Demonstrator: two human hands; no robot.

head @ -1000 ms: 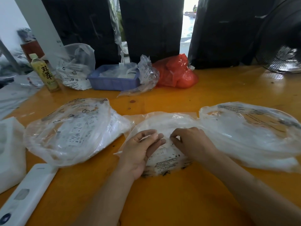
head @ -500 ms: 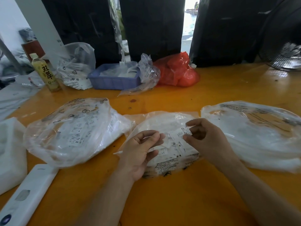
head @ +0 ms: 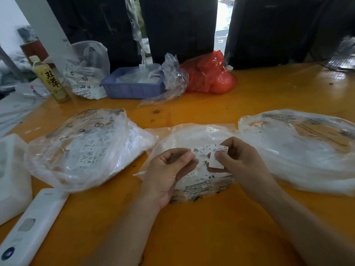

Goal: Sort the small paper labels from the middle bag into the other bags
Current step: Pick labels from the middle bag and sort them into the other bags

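Three clear plastic bags lie in a row on the orange table. The middle bag point(head: 194, 135) holds small white paper labels. My right hand point(head: 240, 160) pinches a few labels point(head: 216, 160) above it, one hanging down. My left hand point(head: 169, 169) is raised over the bag's left side, fingers curled, its fingertips at the left end of a label strip point(head: 201, 149). The left bag point(head: 80, 146) shows labels marked S and XS inside. The right bag point(head: 299, 148) looks mostly white and hazy inside.
At the back stand a drink bottle point(head: 50, 81), a crumpled clear bag point(head: 86, 70), a blue tray point(head: 132, 87) and a red bag point(head: 209, 75). A white foam block point(head: 11, 175) and a white flat device point(head: 32, 227) lie at the left. A fan point(head: 340, 52) is at the right.
Both hands rose from the middle bag. My right hand pulled labels out and now holds them higher, and my left hand curled and came up to meet them.
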